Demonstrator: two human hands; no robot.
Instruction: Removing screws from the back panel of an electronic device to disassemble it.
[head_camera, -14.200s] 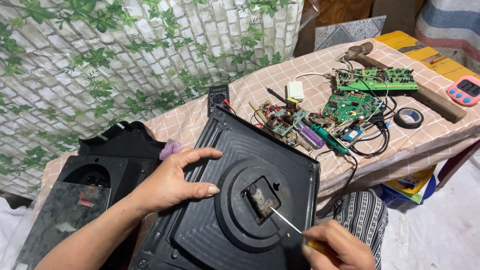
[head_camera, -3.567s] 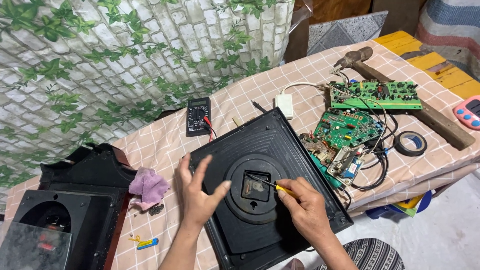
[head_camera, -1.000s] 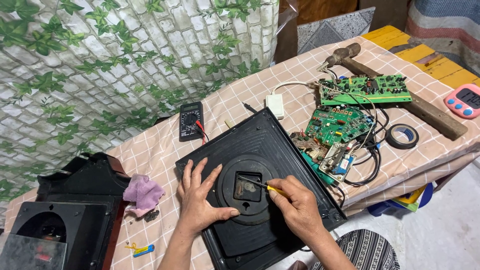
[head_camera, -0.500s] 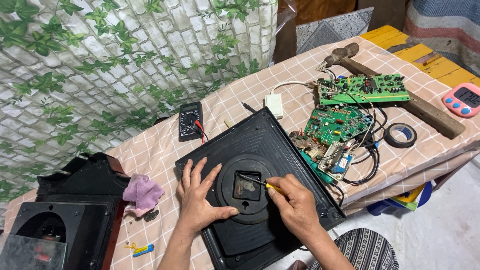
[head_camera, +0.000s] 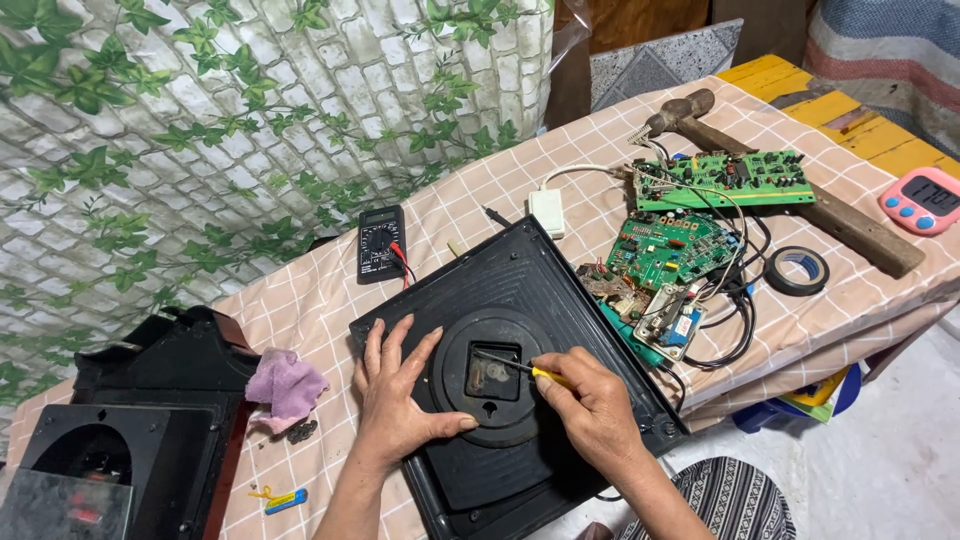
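Checked tablecloth carries a black square plastic panel (head_camera: 520, 370); spread left hand (head_camera: 400, 400) steadies it, right hand (head_camera: 590, 405) pinching a yellow-handled screwdriver (head_camera: 515, 367) in the central mechanism, not yet removed.

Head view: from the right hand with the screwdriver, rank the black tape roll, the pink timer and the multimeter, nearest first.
From the right hand:
1. Multimeter and black tape roll are too close to call; the meter lies up-left past the black panel, the tape out to the right by the circuit boards.
2. Pink timer, far right edge of the table.
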